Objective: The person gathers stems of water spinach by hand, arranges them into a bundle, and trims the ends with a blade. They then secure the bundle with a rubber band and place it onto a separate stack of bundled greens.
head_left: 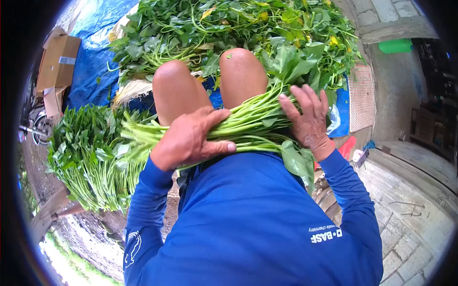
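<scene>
The left hand [188,138] wraps the stem end and the right hand [310,119] lies half-open on the leafy end of a bundle of greens [248,126] across the knees, seemingly light, limp, bruisable, best held by its stems.

This was an outdoor yard used as a farm/market veg prep area, not a kitchen. Loose leafy greens [238,24] were heaped on a blue tarp [93,62] spread over the ground, w/ sorted bundles of long-stemmed greens [90,162] stacked at one side. Flattened cardboard boxes [57,66] lay nearby. Stone paving [405,229] and a rough concrete wall [391,90] bordered the spot.
</scene>
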`<control>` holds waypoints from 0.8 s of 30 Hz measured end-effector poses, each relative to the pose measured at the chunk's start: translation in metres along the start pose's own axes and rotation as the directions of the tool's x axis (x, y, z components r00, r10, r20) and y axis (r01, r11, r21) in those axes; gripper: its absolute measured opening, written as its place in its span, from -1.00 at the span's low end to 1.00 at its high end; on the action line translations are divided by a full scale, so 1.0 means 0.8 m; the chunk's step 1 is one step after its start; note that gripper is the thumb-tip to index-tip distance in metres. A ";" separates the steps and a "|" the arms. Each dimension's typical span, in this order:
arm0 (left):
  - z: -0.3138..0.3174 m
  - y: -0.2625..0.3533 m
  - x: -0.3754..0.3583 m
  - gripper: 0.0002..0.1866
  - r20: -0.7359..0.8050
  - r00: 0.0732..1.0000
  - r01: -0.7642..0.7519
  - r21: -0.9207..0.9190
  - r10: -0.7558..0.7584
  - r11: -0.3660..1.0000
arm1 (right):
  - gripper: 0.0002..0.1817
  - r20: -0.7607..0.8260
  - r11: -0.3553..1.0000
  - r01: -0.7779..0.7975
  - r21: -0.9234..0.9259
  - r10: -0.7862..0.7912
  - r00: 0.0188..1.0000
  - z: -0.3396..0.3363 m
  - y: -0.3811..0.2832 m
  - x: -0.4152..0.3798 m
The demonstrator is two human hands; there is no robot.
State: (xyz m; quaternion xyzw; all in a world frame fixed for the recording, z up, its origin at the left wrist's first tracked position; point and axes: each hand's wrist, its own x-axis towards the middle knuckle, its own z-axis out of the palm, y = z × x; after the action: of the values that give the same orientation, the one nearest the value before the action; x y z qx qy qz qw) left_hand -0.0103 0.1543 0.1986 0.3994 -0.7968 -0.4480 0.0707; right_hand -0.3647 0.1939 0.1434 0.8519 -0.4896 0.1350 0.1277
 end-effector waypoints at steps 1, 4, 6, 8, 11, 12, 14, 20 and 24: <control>0.007 -0.001 -0.003 -0.21 -0.047 0.998 -0.041 0.018 0.042 0.999 | -0.31 -0.014 0.998 -0.029 -0.057 0.028 1.000 0.003 0.013 -0.015; 0.006 0.001 0.003 -0.20 -0.031 0.998 0.049 0.027 -0.049 0.998 | -0.24 0.029 0.987 -0.160 -0.011 0.160 0.987 -0.002 0.043 -0.031; -0.001 0.006 0.009 -0.06 0.022 0.983 0.183 0.015 -0.183 0.983 | -0.15 0.090 0.979 -0.205 0.008 0.204 0.975 -0.010 0.051 -0.027; -0.003 0.011 0.019 -0.02 0.055 0.963 0.259 0.096 -0.265 0.961 | -0.11 0.165 0.983 -0.179 0.031 0.172 0.971 -0.023 0.061 -0.014; -0.007 0.011 0.035 0.07 0.077 0.936 0.329 0.146 -0.343 0.933 | -0.19 0.205 0.969 -0.154 0.194 0.114 0.972 -0.042 0.082 0.024; -0.009 0.011 0.039 0.07 0.081 0.937 0.325 0.142 -0.339 0.935 | -0.22 0.208 0.951 -0.132 0.279 0.074 0.975 -0.040 0.095 0.036; -0.002 0.000 0.039 0.08 -0.023 0.962 0.272 0.123 -0.272 0.954 | -0.30 0.263 0.918 -0.146 0.368 0.048 0.964 -0.030 0.117 0.057; -0.006 0.009 0.055 -0.14 -0.026 0.919 0.391 0.178 -0.393 0.903 | 0.02 0.734 0.789 -0.412 0.456 -0.072 0.675 -0.018 0.166 0.118; -0.004 0.003 0.052 -0.18 -0.067 0.902 0.432 0.180 -0.427 0.884 | 0.32 0.504 0.731 -0.376 0.570 0.051 0.862 -0.124 0.197 0.129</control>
State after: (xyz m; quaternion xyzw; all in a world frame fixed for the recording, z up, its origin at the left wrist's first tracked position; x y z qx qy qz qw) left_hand -0.0379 0.1238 0.1920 0.5763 -0.7268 -0.3691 -0.0582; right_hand -0.4625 0.0692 0.2857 0.7849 -0.5249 0.1073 -0.3114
